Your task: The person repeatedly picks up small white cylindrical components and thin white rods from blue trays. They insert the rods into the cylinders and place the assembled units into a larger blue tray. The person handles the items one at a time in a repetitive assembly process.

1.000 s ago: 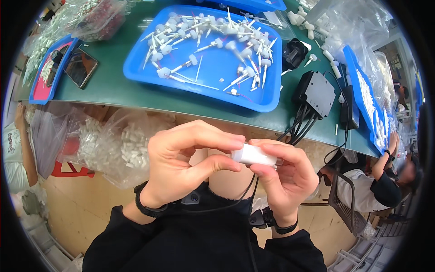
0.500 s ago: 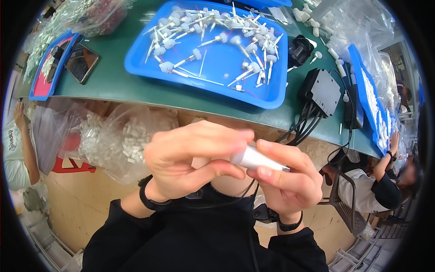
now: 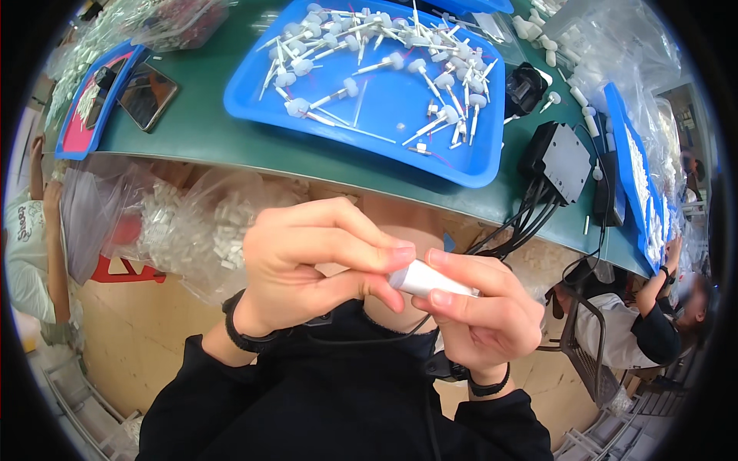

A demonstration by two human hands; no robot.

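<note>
Right hand (image 3: 492,307) pinches smooth white cylinder (image 3: 427,279) between thumb and fingers. Left hand (image 3: 304,257), thumb and fingertips narrowly parted, meets cylinder's left end; firmness of grip unclear. Cylinder lies between hands, long axis side to side, right end slanting toward body. Hands above lap, short of green worktop's (image 3: 198,115) near edge; open gap before blue rectangular tray (image 3: 338,139).

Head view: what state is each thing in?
White piece, slanted, held.
Right hand, closed on it.
Left hand, at the piece's left end, grip unclear.
Big tray, strewn with parts.
Phone, lying flat, screen dark.
Clear bag, loaded with white bits.
Black box, wired.
</note>
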